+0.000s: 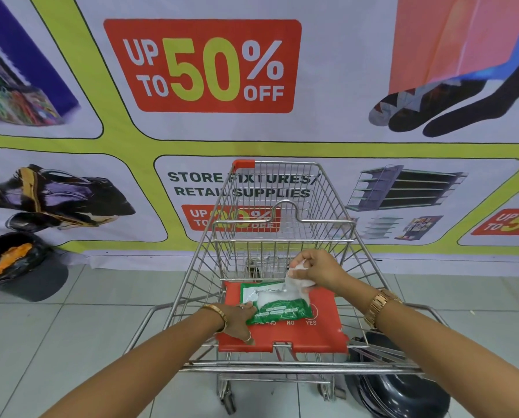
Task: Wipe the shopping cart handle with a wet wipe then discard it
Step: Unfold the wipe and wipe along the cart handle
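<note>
A metal shopping cart (282,224) stands in front of me, its bare steel handle bar (297,370) across the near side. On the red child-seat flap (318,336) lies a green wet wipe pack (278,309), opened at the top. My left hand (240,322) presses flat on the pack's left edge and the flap. My right hand (317,268) is raised just above the pack, pinching a white wet wipe (297,282) that still trails from the pack's opening.
A bin lined with a black bag (20,267), holding orange rubbish, sits on the floor at the left by the wall. A dark rounded object (400,390) lies on the tiles under the cart's right side. A printed sale banner (204,67) covers the wall right behind the cart.
</note>
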`<state>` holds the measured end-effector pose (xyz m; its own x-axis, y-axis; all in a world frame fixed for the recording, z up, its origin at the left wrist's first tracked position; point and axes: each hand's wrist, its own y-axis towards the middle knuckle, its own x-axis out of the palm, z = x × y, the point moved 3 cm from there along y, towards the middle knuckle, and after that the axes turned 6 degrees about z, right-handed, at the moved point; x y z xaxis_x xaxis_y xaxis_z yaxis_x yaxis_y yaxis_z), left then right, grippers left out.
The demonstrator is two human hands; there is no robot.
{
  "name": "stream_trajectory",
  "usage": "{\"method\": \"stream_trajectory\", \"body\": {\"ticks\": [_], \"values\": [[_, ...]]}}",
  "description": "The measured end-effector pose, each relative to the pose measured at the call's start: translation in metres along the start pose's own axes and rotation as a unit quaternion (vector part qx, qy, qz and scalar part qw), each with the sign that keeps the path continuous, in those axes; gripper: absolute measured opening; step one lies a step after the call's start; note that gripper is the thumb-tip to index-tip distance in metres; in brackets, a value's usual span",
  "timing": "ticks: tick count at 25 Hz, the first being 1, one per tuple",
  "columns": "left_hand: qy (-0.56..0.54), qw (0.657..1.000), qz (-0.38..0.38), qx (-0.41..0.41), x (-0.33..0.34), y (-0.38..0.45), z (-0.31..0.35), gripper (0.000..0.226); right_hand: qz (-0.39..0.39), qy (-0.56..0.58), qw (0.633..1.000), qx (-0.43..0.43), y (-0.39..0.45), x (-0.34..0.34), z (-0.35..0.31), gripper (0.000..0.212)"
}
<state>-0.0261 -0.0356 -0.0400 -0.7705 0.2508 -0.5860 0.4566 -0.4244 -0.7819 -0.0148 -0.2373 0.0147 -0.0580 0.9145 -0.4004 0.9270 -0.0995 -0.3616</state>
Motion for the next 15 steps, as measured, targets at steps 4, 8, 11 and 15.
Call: {"method": "stream_trajectory", "body": {"ticks": [4,8,11,15], "values": [[-0.150,0.981,0.124,0.021,-0.028,-0.015,0.001,0.038,-0.003,0.106,0.993,0.048,-0.010,-0.007,-0.015,0.014],[-0.264,0.933,0.240,0.037,-0.057,-0.044,-0.002,0.030,-0.021,0.195,0.978,0.074,-0.018,-0.011,-0.040,0.031],[-0.305,0.898,0.312,0.049,-0.079,-0.072,-0.005,0.023,0.022,0.180,0.982,0.056,-0.029,-0.021,-0.064,0.032],[-0.339,0.850,0.400,0.051,-0.106,-0.105,-0.013,0.018,0.107,0.148,0.983,0.012,-0.040,-0.029,-0.088,0.036]]}}
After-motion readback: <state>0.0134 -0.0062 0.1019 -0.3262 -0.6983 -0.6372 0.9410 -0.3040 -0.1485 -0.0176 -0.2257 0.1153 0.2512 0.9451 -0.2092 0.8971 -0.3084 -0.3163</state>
